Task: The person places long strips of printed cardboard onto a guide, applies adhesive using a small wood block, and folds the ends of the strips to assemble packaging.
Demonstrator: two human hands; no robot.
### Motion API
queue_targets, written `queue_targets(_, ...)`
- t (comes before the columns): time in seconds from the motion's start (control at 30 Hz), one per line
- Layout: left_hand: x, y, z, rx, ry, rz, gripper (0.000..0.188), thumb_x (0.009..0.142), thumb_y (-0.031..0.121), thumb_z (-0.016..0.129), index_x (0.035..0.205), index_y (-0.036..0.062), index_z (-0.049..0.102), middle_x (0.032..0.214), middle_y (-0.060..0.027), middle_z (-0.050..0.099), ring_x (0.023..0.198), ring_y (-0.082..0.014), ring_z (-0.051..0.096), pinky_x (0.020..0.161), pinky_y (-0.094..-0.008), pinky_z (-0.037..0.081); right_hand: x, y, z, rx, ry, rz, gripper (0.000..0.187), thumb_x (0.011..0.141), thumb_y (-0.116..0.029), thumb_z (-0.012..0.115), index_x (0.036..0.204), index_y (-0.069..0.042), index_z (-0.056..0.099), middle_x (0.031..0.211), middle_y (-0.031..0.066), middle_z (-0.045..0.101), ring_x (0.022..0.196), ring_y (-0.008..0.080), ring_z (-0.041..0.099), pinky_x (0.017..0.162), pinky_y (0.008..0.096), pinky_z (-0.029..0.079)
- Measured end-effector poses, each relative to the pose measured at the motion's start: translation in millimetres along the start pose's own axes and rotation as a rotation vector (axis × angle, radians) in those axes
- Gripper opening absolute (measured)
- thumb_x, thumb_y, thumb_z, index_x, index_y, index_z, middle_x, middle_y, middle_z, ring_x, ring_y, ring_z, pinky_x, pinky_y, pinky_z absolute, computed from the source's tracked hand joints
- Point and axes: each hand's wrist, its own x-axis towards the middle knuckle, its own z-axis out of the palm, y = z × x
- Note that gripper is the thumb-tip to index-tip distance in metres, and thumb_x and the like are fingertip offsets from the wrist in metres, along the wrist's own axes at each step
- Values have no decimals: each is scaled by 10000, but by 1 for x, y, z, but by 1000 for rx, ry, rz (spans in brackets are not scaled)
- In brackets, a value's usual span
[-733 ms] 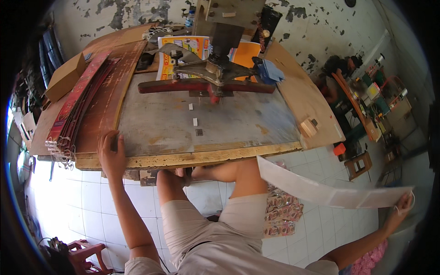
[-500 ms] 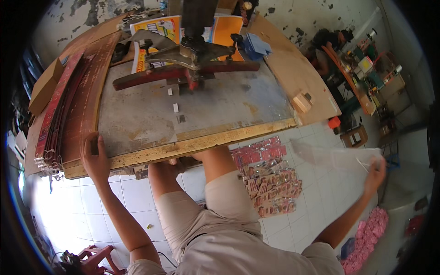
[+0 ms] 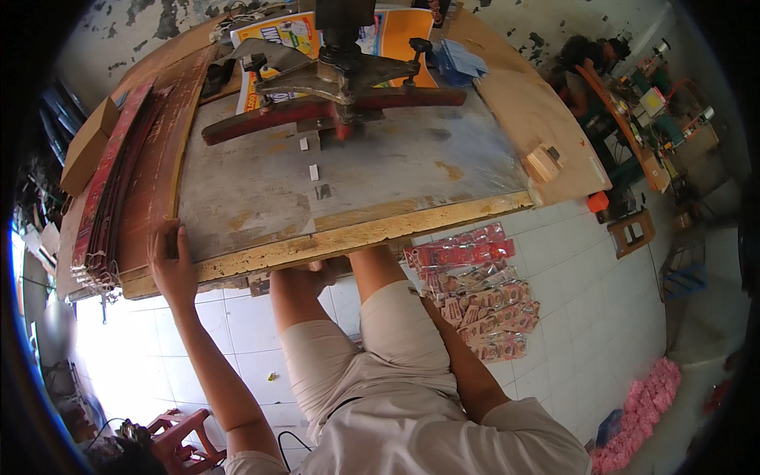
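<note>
My left hand is at the front left corner of the worktable, beside the yellowish wooden edge strip. Its fingers and thumb curl around a dark patch, which I cannot make out. A grey, worn metal plate covers the middle of the tabletop. Above it hangs a metal press head with a red crossbar. Two small white pieces lie on the plate under the crossbar. Only my right forearm shows, running past my right thigh; the hand itself is hidden.
Thin red boards and a brown cardboard box are at the left. A wooden block sits on the right side. Packaged pink and brown items lie on the tiled floor. Another person is at machines far right.
My right arm has swung inward from the far right, where its hand held a clear plastic sheet. That hand and sheet are out of sight now. My left hand stays at the table corner.
</note>
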Motion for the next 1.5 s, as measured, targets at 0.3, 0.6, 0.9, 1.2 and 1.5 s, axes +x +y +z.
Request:
queue_targets(0.3,27,-31,-91,535,379,309,317,1003,170,794,1316,129,766,1468,-83,697,1427,-327,602,1230,-518,419,-26,-50,-107,30,218,-181,335,1002,68,609,1296,-15,746,1208,190,754,1077,334,744,956,443,603)
queue_targets(0.6,76,-181,-211,467,7,-70,603,1048,458,781,1521,99,674,1648,-228,566,1539,-424,520,1267,-520,421,-15,-211,-129,-11,597,-380,243,1134,-116,644,1342,-16,719,1309,185,730,1197,375,714,1016,482,568)
queue_targets(0.9,87,-144,-223,466,-109,-38,408,1020,357,823,1269,35,806,1342,-162,766,1262,-374,715,1112,-499,524,-16,-319,-126,-33,447,-616,258,1092,-95,695,1334,-29,753,1277,155,764,1146,361,731,974,464,578)
queue_targets(1.2,126,-134,-238,793,-208,294,159,1029,189,736,1109,55,768,1113,-149,805,1034,-376,756,997,-474,548,-42,-334,-107,-3,299,-616,227,1061,-83,719,1278,-52,773,1205,160,780,1114,386,744,990,499,570)
queue_targets(1.5,100,-9,-246,659,40,505,122,973,74,745,1088,101,710,1033,-77,771,859,-345,761,783,-482,591,-41,-449,-67,248,-402,-778,257,1091,-156,732,1329,-65,765,1275,163,768,1170,332,752,1031,452,566)
